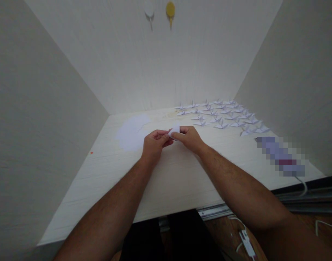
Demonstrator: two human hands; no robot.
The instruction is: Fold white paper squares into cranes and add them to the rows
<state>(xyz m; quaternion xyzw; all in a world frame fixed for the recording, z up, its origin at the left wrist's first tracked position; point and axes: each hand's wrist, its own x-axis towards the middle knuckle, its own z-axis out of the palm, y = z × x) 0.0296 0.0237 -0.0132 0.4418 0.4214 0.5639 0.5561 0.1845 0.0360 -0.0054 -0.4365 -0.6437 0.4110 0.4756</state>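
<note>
A small folded white paper piece [174, 129] is held between both my hands above the middle of the pale wooden table [171, 181]. My left hand [154, 144] pinches its left side with curled fingers. My right hand [190, 138] pinches its right side, thumb and fingers closed on it. Several finished white paper cranes [220, 115] lie in rows on the table at the far right. A stack of flat white paper sheets [132, 134] lies to the left of my hands.
Walls close in the table on the left, back and right. Two small ornaments, a white one [149, 15] and a yellow one [170, 11], hang on the back wall. A blurred object [281, 156] with a cable lies at the table's right edge. A white plug [246, 241] lies on the floor below.
</note>
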